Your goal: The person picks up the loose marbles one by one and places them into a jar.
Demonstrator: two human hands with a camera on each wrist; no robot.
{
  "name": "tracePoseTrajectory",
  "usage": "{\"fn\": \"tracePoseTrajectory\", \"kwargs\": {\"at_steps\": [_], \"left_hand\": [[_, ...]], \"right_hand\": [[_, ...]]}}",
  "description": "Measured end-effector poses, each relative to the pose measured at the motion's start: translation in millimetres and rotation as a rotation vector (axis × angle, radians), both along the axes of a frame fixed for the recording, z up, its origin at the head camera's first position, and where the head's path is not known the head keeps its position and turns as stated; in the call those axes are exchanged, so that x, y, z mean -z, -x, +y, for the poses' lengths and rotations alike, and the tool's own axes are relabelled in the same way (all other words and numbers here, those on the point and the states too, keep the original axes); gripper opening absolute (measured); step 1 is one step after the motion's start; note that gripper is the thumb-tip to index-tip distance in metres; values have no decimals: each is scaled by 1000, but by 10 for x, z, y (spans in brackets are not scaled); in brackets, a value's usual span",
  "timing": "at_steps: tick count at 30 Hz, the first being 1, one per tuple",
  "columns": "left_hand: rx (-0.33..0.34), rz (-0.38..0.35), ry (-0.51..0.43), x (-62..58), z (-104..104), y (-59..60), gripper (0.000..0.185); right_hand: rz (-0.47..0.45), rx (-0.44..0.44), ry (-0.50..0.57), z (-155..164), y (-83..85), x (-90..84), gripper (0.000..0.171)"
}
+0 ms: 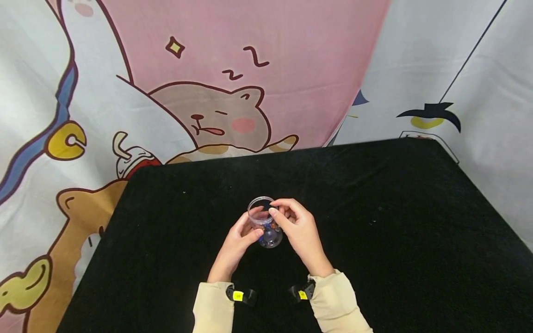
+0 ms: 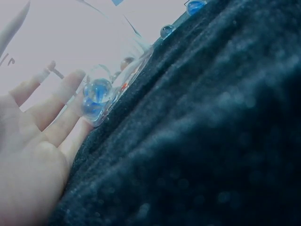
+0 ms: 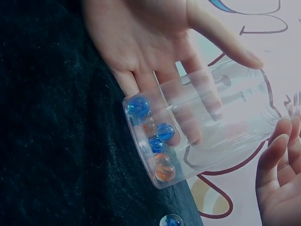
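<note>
Where both hands (image 1: 266, 231) meet: clear cup (image 3: 216, 127), blue and orange marbles (image 3: 155, 141).

Black cloth-covered table (image 1: 374, 208); behind its far and side edges, cartoon backdrop (image 1: 233, 69) with pink panel, sleeping cat print, white areas right. Even light.

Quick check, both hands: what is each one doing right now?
Left hand: fingers curled round the clear cup with marbles at its bottom, holding it.
Right hand: fingers curled at the cup's rim, touching it.
</note>
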State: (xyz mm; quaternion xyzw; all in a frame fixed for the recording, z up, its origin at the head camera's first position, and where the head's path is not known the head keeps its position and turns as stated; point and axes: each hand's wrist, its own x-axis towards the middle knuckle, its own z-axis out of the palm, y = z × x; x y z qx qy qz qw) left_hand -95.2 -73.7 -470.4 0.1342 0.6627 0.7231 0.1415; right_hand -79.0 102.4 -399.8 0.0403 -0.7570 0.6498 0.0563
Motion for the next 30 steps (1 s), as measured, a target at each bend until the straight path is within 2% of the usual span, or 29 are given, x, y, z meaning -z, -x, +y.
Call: {"fn": "tracePoseTrajectory", "kwargs": {"at_steps": [7, 11, 18, 21, 25, 30], "left_hand": [[-3, 13, 27, -155, 33, -50, 47], [-4, 21, 35, -168, 37, -55, 47], [-10, 15, 38, -160, 31, -56, 46], [-10, 12, 35, -157, 29, -58, 46], [-13, 11, 41, -163, 31, -60, 46], [-10, 11, 43, -171, 36, -58, 46]], "right_hand": [[-5, -9, -5, 22, -2, -8, 20], [-7, -18, 4, 36, 13, 39, 20], [-15, -35, -19, 71, 100, 289, 24], [-2, -39, -21, 75, 112, 327, 26], [-15, -44, 8, 79, 110, 295, 25], [-42, -30, 21, 74, 62, 141, 18]]}}
